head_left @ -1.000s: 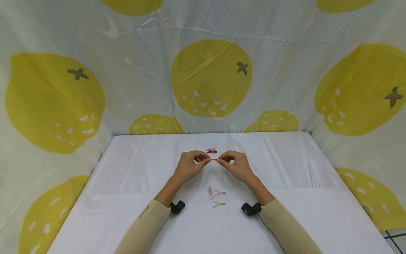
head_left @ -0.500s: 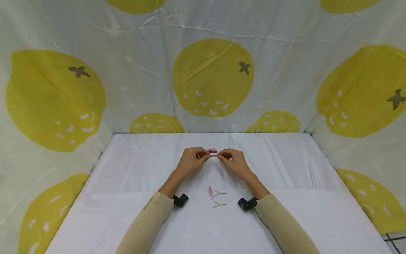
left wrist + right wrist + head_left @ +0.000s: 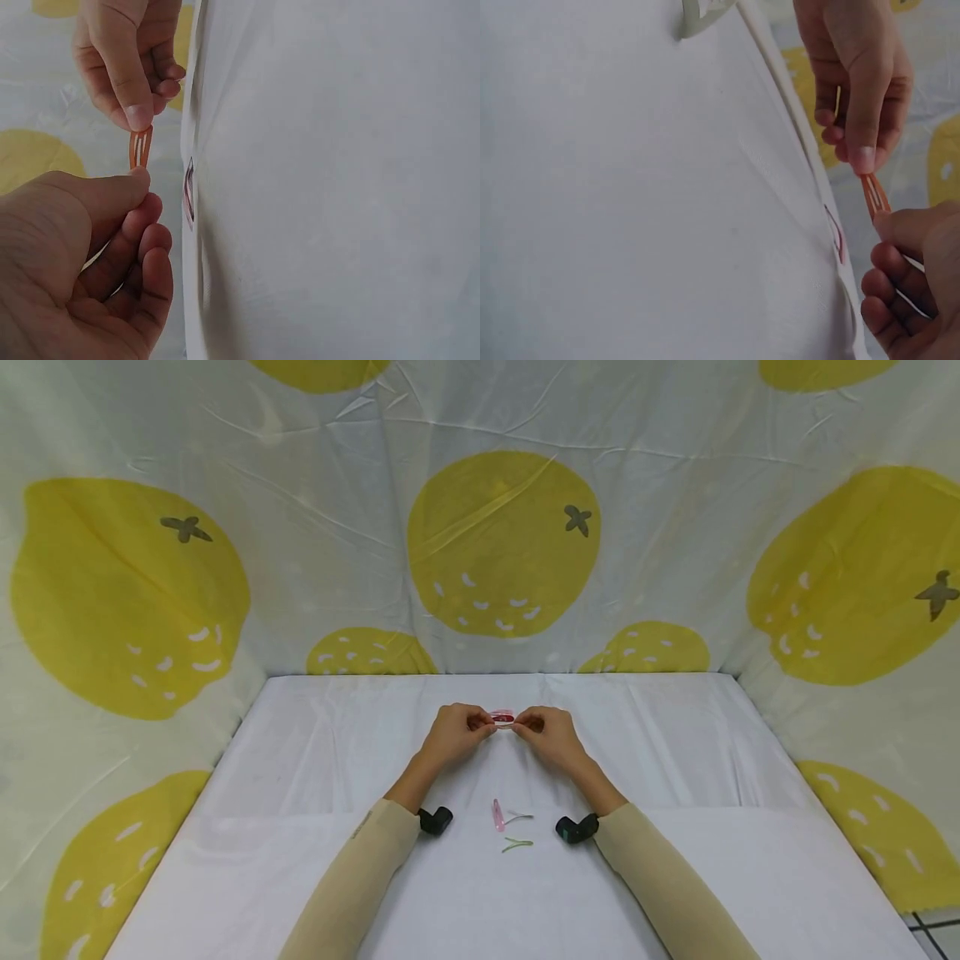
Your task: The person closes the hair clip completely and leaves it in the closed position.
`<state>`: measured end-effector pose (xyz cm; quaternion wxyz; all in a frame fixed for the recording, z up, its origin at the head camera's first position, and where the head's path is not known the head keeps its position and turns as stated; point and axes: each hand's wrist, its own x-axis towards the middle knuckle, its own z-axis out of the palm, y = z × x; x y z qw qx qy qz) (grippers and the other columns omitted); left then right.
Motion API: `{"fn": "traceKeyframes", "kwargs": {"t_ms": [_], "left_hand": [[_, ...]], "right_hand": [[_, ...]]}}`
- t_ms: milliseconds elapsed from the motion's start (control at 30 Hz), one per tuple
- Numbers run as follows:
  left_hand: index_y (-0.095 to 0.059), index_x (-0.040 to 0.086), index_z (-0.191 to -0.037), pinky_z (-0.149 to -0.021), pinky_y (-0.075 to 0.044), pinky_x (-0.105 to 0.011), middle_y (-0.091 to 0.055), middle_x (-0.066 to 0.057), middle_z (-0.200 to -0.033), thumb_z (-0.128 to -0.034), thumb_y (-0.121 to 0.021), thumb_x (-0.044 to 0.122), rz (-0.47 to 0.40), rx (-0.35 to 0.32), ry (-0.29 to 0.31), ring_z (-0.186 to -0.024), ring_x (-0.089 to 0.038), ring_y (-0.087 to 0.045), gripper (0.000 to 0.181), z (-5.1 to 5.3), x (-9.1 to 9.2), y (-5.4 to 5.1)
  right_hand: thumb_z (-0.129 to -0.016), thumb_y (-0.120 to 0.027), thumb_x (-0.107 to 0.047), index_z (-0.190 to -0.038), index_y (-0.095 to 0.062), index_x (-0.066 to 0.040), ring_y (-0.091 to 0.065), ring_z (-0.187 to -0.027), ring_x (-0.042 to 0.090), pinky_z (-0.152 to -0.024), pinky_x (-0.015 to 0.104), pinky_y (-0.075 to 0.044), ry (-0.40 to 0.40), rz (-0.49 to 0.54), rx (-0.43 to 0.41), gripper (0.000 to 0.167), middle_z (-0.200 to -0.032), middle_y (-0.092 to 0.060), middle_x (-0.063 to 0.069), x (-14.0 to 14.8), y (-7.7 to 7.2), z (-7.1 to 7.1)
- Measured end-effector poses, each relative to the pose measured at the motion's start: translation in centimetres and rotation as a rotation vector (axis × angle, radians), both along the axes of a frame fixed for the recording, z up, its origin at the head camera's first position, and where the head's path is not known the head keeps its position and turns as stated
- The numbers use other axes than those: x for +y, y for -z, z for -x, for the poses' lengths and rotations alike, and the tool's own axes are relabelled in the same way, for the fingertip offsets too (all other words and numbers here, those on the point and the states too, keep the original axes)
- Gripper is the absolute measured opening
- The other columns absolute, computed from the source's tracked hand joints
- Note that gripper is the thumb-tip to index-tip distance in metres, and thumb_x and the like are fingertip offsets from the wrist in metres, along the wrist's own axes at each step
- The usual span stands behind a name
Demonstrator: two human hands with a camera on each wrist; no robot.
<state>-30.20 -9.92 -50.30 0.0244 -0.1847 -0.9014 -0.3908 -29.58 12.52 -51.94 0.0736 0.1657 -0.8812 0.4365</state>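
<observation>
An orange snap hair clip (image 3: 140, 148) is stretched between both hands, above the far part of the white table. My left hand (image 3: 455, 732) pinches one end between thumb and fingers. The other end is pinched by my right hand (image 3: 551, 737). In the right wrist view the orange clip (image 3: 875, 196) has a slotted middle, with each tip covered by a thumb. Just beyond the fingertips, a red hair clip (image 3: 503, 717) and a pink one lie on the cloth, partly hidden. Whether the orange clip is snapped closed, I cannot tell.
Closer to me on the table (image 3: 660, 893) lie a pink hair clip (image 3: 498, 816), a greyish forked clip (image 3: 519, 817) and a green forked clip (image 3: 517, 843). A lemon-print cloth (image 3: 337, 568) rises behind the table and along both sides.
Both hands have moved slightly forward with the orange hair clip, toward the red and pink clips. The clips lying nearer to me have stayed put.
</observation>
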Motion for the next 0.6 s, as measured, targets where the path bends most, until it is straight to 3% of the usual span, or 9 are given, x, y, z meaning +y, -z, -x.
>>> {"fn": "traceKeyframes", "kwargs": {"t_ms": [600], "left_hand": [[-0.079,0.012,-0.087,-0.066,-0.050,-0.027,-0.072,0.001,-0.075,-0.0894,-0.080,0.014,0.025,-0.031,-0.045,-0.069,-0.010,-0.062,0.004,1.5,0.5,0.5]], "right_hand": [[-0.093,-0.077,-0.017,-0.093,-0.080,-0.009,-0.058,-0.068,0.010,-0.062,0.024,-0.047,0.006,-0.068,-0.070,0.008,-0.076,-0.072,0.001,-0.5,0.4,1.8]]}}
